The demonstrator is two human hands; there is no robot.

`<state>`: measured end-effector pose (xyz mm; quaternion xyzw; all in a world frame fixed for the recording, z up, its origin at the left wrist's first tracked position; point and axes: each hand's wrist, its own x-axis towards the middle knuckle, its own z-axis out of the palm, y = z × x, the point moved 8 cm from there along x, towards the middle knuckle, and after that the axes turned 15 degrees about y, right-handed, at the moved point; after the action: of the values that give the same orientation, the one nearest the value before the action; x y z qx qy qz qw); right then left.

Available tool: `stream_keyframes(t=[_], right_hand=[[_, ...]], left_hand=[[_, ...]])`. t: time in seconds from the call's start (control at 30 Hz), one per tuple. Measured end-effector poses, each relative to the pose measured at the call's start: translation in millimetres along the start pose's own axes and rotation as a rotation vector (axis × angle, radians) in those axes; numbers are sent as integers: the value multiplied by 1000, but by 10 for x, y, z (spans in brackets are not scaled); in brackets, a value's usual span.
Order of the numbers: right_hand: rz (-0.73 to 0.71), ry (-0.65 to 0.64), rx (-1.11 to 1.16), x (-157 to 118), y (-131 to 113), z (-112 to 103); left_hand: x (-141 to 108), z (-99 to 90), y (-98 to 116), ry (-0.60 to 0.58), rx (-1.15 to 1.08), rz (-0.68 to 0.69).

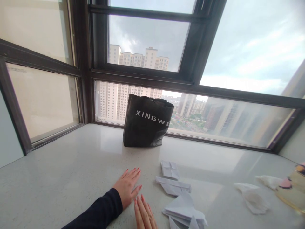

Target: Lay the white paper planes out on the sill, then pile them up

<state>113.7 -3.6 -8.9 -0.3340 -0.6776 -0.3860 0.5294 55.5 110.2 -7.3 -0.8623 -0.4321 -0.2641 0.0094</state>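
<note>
My left hand (128, 187) lies flat on the pale sill, palm down, its red-nailed fingers stretched out and holding nothing. Close beside it, at the bottom edge, is my right hand (144, 214), fingers extended and side by side; its wrist is out of frame. To the right of both hands several folded white papers form a column: a small square (170, 170), a long flat folded piece (173, 185) and a larger pointed fold (182, 206). Neither hand touches them.
A black bag (147, 122) with white lettering stands upright by the window. Two crumpled white tissues (254, 198) lie at the right, near a yellowish object (293, 187) cut by the frame edge. Dark window frames (143, 78) border the pale stone sill (59, 171).
</note>
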Motion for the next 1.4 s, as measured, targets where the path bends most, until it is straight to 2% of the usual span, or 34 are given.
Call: stream_keyframes(t=[0.1,0.23,0.3,0.4,0.47,0.63,0.83,1.03,1.1,1.2,1.27,1.4], right_hand=[[14,-102,-6,79,95,21],[21,-113,10,57,185,64],[25,-29,-22,-30,168,92],[78,170,-73,-196,103,108],[122,233,-82,-282,69,135],[92,145,-74,-289,76,137],[-41,-57,-39,-252,74,137],[182,195,-79,-254,109,78],[155,169,-55,-237,110,79],[44,31,-16,-214,92,112],[15,-12,-16,-212,92,121],[107,113,-53,-206,143,44]], left_hand=[[2,-4,4,-6,9,3],[-1,4,2,-16,26,2],[-6,10,-1,-16,28,2],[-8,15,-4,-8,31,6],[-7,14,-6,-2,34,8],[-3,11,-6,4,35,6],[-13,0,0,18,32,7],[-6,3,-1,6,35,4],[-1,6,-4,5,35,2],[1,10,-6,9,30,2],[-1,7,-4,17,24,3],[-14,2,-4,19,20,-2]])
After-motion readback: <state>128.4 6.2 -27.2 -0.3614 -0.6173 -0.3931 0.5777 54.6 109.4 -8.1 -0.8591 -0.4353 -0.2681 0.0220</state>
